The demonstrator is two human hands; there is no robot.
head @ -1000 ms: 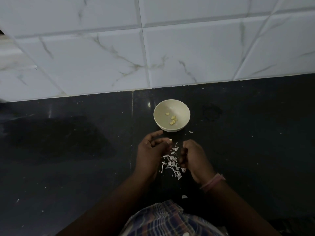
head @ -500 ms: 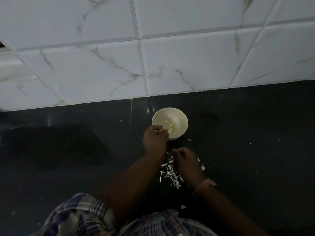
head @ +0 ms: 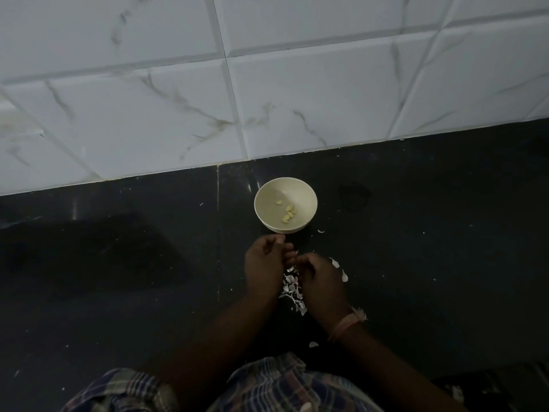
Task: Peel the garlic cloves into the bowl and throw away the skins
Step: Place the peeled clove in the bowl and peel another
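- Head view, nearest first: I see checked blue-and-brown cloth (head: 267,388) over the knees at the bottom edge, with a lone white flake (head: 313,344) lying on the dark polished stone floor (head: 118,278) just ahead of it.
- Next comes the heap of papery white garlic skins (head: 292,291), between and partly under the wrists. It runs as a loose streak from me toward the wall, and stray pieces lie to its right. My worry is that a draught or a brushing forearm scatters them, making the throw-away step harder.
- Above the heap, the left hand (head: 264,263) and right hand (head: 319,278) meet, fingertips touching. Both have curled fingers. I judge they are working a clove between them, but it is too dark and too small to see, so I cannot tell what either pinches, nor which way the clove's long axis points.
- A pinkish thread band (head: 346,322) sits on the right wrist.
- Just beyond the hands stands the small round cream bowl (head: 261,212), upright, mouth up. The left knuckles are near its rim, so a jerk while peeling could knock it.
- Inside, a few pale yellow peeled garlic cloves (head: 287,214) lie in a short row slanting from lower left toward upper right.
- Farthest is the white marbled tile wall (head: 297,99).
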